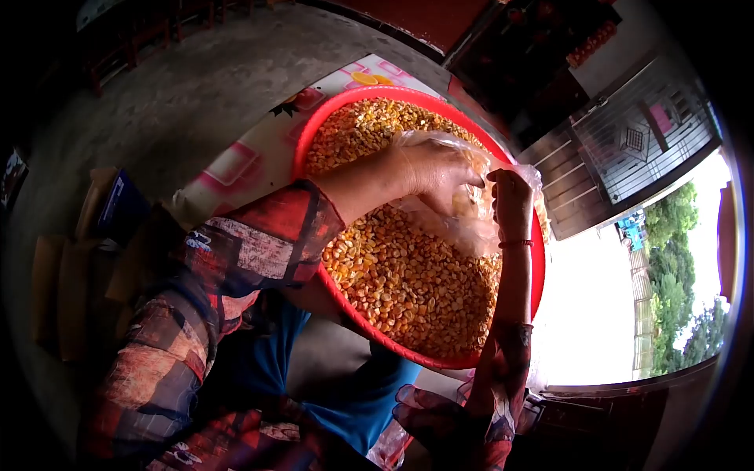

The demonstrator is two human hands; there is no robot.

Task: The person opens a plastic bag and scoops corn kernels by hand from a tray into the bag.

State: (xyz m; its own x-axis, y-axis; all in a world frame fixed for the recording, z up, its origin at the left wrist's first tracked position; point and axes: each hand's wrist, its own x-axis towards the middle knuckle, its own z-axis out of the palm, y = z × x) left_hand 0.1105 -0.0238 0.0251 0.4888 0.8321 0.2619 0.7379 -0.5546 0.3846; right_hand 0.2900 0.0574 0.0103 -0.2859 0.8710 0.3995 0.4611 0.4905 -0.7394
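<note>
A big red plastic basin [353,310] is filled with dried yellow-orange corn kernels [408,275]. Over it a clear plastic bag [475,231] is held up, its film spreading above and below my left hand [444,179]. That hand reaches in from the left, its fingers curled at the bag and partly hidden by the film. My right hand [514,202] comes up from the lower right and pinches the bag's edge near the basin's right rim. Something pale yellow shows through the film between the two hands; I cannot tell how much corn is inside.
The basin stands on a patterned white-and-pink cover [243,165]. Cardboard boxes [71,290] sit on the concrete floor [188,94] at left. Wooden stools stand at upper left. A metal gate [636,141] and a bright doorway are at right. My blue-clad legs [353,400] are below the basin.
</note>
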